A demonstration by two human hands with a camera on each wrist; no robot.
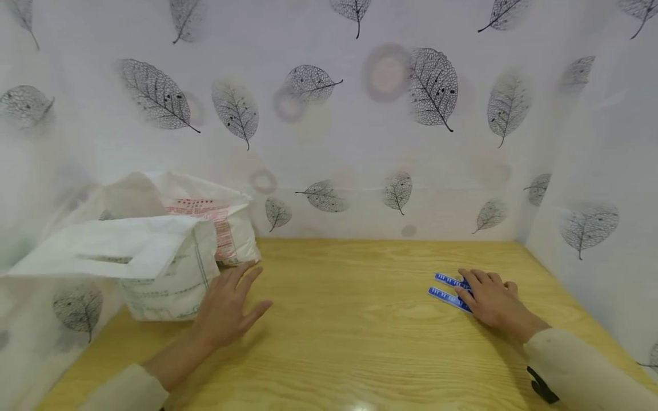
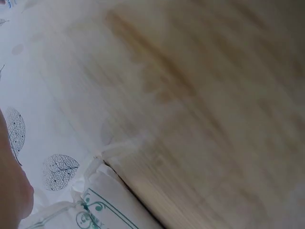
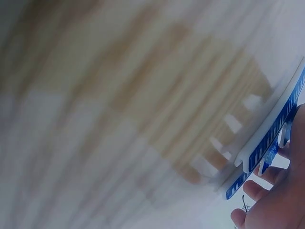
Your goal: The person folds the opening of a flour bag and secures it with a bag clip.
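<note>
My left hand (image 1: 226, 308) hovers at the right side of a white bag (image 1: 164, 297) with green print, its fingers spread and nothing in them. The bag's top flap, with a handle slot, folds out to the left. Behind it stands a second white bag (image 1: 239, 228) with red print. On the right, my right hand (image 1: 493, 299) holds two slim blue-and-white strips (image 1: 447, 298) with ruler-like marks. Their left ends stick out side by side; the palm covers the rest. In the right wrist view, the fingers (image 3: 257, 191) curl beside the strips (image 3: 271, 133).
A wooden table (image 1: 349, 319) lies between the hands. Pale sheeting (image 1: 329, 137) printed with leaves hangs behind it and on both sides. The table surface is blurred in both wrist views.
</note>
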